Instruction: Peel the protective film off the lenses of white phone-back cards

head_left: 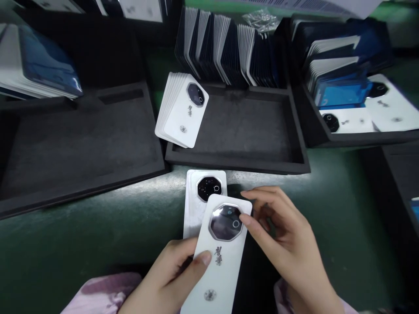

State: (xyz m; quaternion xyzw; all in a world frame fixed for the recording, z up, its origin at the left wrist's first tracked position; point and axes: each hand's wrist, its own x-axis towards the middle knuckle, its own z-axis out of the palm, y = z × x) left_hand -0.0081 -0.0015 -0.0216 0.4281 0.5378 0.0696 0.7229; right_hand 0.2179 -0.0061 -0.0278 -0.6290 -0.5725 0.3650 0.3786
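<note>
A white phone back cover with a dark octagonal camera window and black lettering is tilted slightly in front of me. My left hand grips it, thumb on its face at the left edge. At its upper right corner is my right hand, thumb tip at the rim of the camera window, the other fingers curved and apart from the thumb. Whether that thumb presses on the cover I cannot tell. Partly hidden behind the held cover, a small pile of similar white covers lies on the green table.
A fanned stack of white covers leans across the left rim of a black foam tray. Behind stand rows of white and dark pieces. Other black trays lie left and right, with blue-filmed pieces. Crumpled clear plastic sits at the back.
</note>
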